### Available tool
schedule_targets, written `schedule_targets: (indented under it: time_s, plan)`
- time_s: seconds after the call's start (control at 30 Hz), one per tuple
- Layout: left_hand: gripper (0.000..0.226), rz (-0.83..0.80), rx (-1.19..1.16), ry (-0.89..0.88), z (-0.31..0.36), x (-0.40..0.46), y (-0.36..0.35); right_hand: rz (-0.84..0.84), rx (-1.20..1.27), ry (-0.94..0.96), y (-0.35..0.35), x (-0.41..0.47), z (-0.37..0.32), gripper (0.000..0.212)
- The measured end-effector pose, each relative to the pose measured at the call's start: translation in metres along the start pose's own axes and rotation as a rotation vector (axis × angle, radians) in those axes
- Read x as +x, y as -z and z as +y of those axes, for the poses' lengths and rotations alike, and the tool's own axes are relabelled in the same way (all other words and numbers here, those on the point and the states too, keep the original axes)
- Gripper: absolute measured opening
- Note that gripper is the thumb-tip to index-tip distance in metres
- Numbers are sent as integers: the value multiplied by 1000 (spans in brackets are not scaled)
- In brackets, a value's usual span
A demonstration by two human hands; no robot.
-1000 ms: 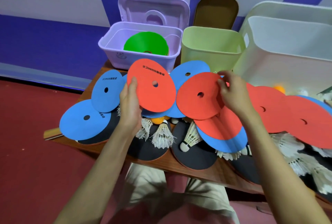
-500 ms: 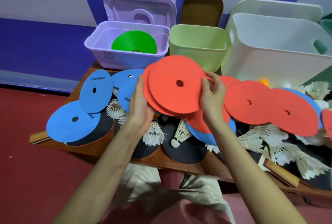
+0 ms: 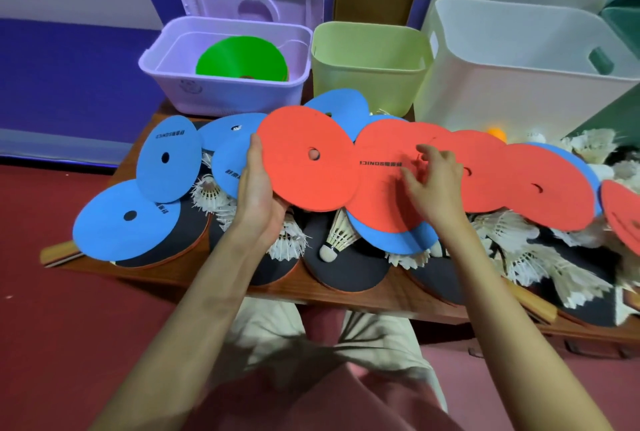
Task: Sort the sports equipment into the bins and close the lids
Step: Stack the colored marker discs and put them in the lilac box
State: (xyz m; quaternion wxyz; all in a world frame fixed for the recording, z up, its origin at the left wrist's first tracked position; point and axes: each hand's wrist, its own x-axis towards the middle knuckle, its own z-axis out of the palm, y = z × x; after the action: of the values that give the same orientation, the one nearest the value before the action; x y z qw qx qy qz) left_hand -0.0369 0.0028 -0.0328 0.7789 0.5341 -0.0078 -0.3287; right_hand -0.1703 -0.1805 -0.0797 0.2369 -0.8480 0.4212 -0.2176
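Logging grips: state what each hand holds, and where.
Left hand grips the red disc at its left edge. Right hand holds nothing, fingers over another red disc.

You've got a low wooden table [image 3: 367,299] on the red floor [image 3: 69,326] — black table tennis paddles [image 3: 349,269] lie flat along its near edge, with white shuttlecocks [image 3: 337,238] scattered over them. At the back edge sit three open bins — lilac [image 3: 221,98], pale green [image 3: 367,84] and white [image 3: 491,98].
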Motion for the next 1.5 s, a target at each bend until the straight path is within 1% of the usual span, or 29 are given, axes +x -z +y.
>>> schedule_targets:
  time_s: [0.1, 0.2, 0.27, 0.37, 0.5, 0.57, 0.6, 0.67, 0.7, 0.73, 0.8, 0.9, 1.0, 1.1, 1.2, 1.3, 1.33, 1.4, 1.5]
  plan:
    - [36, -25, 0, 0, -1, -1, -2, -143, -171, 40, 5, 6, 9, 58]
    - [37, -33, -1, -2, -1, -2, -4, -186, -304, 127, 4, 12, 12, 62]
    - [36, -26, 6, -12, 0, -4, -5, -194, -337, 148, 2, 16, 13, 62]
    - [35, -13, -1, -26, 2, -6, -7, -206, -309, 149, 0, 25, 14, 62]
    - [36, 20, 22, -44, 8, -7, -6, -255, -226, 107, 1, 35, 12, 66]
    - [36, 32, 40, -92, 10, -6, -5, -248, -178, 93, 3, 36, 8, 64]
    - [36, 35, 53, -118, 11, -5, -4, -227, -155, 110, 4, 38, 7, 57]
    - [36, 48, 70, -157, 12, -4, -4, -197, -81, 179, 8, 39, 6, 35]
    - [36, 60, 70, -173, 13, -3, -3, -197, -6, 215, 10, 40, 5, 25]
    - [37, 71, 69, -188, 13, -2, -2, -198, 87, 251, 13, 40, 4, 22]
    - [39, 86, 71, -213, 14, -1, 1, -173, 293, 302, 17, 38, 0, 22]
    - [43, 137, 58, -250, 15, 2, 5, -102, 502, 302, 20, 36, -8, 21]
    - [46, 183, 18, -271, 16, 5, 9, -41, 720, 237, 25, 33, -14, 23]
    - [44, 200, 9, -266, 18, 6, 10, 12, 883, 158, 32, 34, -23, 24]
    - [36, 160, -29, -189, 17, 6, 4, 2, 975, 47, 33, 34, -41, 27]
    - [39, 86, -37, -122, 12, 6, -3, -82, 1088, -88, 21, 32, -63, 27]
    - [39, 60, -27, -109, 9, 6, -6, -108, 1096, -126, 15, 30, -70, 26]
    - [44, 16, -14, -76, 5, 4, -12, -104, 1024, -156, 2, 25, -80, 20]
    - [49, 18, -37, -37, 0, 3, -19, -61, 769, -65, -13, 22, -80, 21]
